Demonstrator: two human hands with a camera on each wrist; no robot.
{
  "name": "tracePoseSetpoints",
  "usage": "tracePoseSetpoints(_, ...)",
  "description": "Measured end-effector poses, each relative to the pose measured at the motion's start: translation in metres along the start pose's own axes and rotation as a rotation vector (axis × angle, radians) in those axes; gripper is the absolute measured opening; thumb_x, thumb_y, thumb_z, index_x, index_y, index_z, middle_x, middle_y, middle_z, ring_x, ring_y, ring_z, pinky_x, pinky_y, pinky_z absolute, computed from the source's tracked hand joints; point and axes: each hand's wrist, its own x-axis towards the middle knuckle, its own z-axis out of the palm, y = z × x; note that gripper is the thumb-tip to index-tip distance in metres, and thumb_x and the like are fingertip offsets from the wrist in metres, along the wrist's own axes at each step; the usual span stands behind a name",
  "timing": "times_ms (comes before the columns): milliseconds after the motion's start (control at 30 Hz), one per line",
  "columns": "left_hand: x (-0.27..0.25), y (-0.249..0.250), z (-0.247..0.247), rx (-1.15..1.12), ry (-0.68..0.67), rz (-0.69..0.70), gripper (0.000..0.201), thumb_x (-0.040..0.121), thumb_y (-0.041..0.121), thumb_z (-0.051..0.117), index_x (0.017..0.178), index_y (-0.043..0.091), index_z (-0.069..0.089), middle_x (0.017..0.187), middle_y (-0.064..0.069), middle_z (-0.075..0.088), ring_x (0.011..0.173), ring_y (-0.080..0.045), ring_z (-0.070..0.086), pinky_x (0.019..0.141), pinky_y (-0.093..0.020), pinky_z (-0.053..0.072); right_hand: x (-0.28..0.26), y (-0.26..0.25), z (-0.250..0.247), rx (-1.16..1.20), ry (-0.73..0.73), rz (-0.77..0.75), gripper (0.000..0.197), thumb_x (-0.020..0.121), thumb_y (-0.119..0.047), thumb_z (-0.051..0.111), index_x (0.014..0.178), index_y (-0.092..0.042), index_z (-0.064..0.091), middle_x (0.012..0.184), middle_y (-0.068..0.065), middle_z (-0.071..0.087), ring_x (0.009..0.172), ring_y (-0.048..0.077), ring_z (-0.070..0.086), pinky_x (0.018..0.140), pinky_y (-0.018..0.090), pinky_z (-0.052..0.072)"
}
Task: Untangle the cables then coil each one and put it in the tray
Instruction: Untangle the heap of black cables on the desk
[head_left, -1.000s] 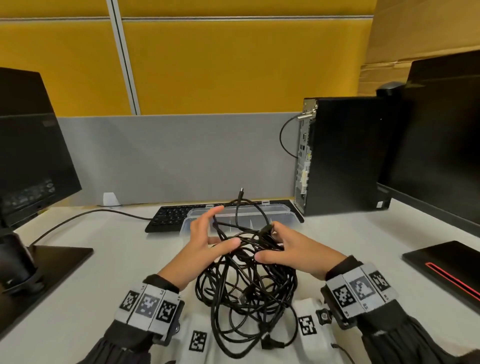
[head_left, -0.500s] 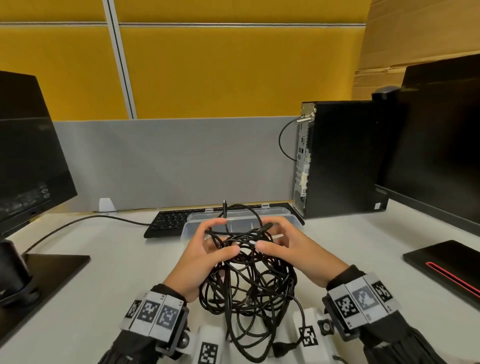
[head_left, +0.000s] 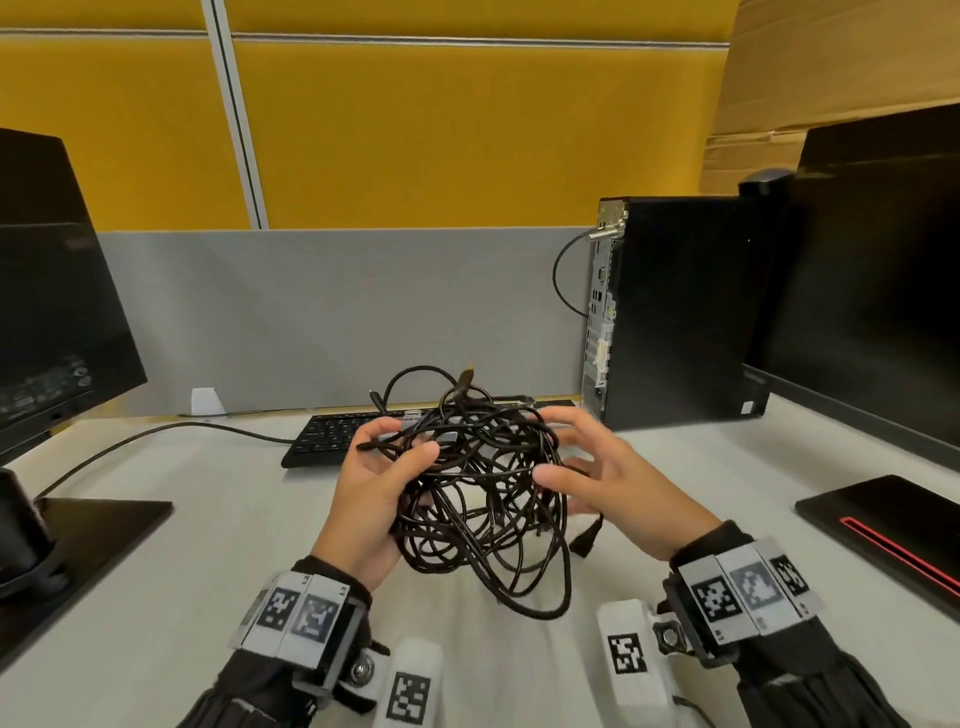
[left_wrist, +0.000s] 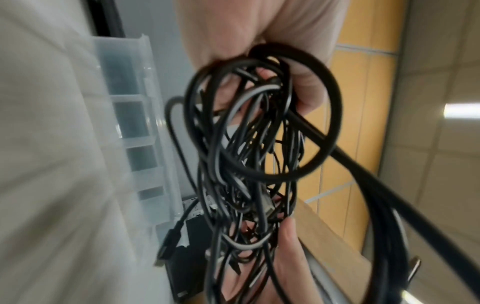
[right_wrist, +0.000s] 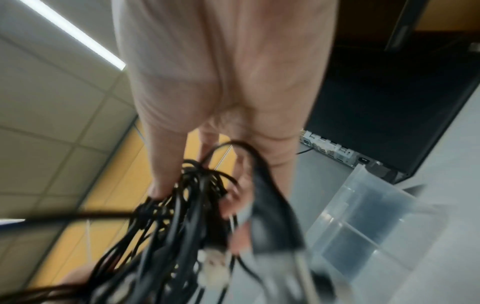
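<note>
A tangle of black cables (head_left: 483, 483) hangs above the white table between both hands. My left hand (head_left: 397, 444) grips its left side, with the thumb over the strands and the fingers curled behind. My right hand (head_left: 561, 447) touches the right side with spread, fairly straight fingers and its thumb on the strands. A loose loop hangs below and a plug (head_left: 584, 543) dangles at the right. The left wrist view shows the tangle (left_wrist: 246, 154) close up. The clear divided tray (left_wrist: 130, 123) lies behind it, seen also in the right wrist view (right_wrist: 376, 226); the head view hides most of it.
A black keyboard (head_left: 332, 436) lies behind the tray, its lead (head_left: 182, 428) running left. A black PC tower (head_left: 675, 312) stands at the back right. Monitors flank the table at left (head_left: 52, 312) and right (head_left: 872, 286), their flat bases (head_left: 93, 525) (head_left: 883, 525) on the table.
The tangle has come up off the table and now hangs between the hands. My left hand has closed round its left side; my right fingers have spread apart.
</note>
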Motion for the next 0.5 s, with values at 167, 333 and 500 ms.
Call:
tracePoseSetpoints(167, -0.001, 0.006, -0.002, -0.076, -0.065, -0.068, 0.031, 0.076, -0.002, 0.06, 0.1, 0.016, 0.052, 0.08, -0.007, 0.07, 0.068, -0.019, 0.069, 0.065, -0.041, 0.06, -0.004, -0.007, 0.002, -0.113, 0.138, -0.174, 0.031, 0.088, -0.02, 0.06, 0.114, -0.035, 0.055, 0.119, -0.011, 0.057, 0.114, 0.004, 0.055, 0.095, 0.026, 0.047)
tracePoseSetpoints(333, -0.004, 0.008, 0.0, 0.064, -0.11, -0.017, 0.06, 0.063, 0.003, 0.069, 0.116, 0.027, 0.052, 0.1, -0.005, 0.069, 0.084, -0.023, 0.069, 0.07, -0.044, 0.057, -0.007, -0.015, 0.005, -0.064, 0.189, -0.259, 0.024, 0.086, -0.009, 0.062, 0.105, -0.025, 0.062, 0.109, 0.0, 0.063, 0.099, 0.002, 0.061, 0.081, 0.013, 0.047)
tracePoseSetpoints(500, -0.004, 0.01, 0.002, 0.115, -0.114, 0.067, 0.057, 0.076, -0.007, 0.062, 0.117, 0.031, 0.049, 0.09, -0.007, 0.073, 0.081, -0.024, 0.071, 0.073, -0.044, 0.058, -0.005, -0.013, 0.005, -0.033, 0.225, -0.266, 0.025, 0.085, -0.01, 0.063, 0.105, -0.024, 0.061, 0.107, 0.0, 0.064, 0.097, 0.003, 0.062, 0.078, 0.011, 0.047)
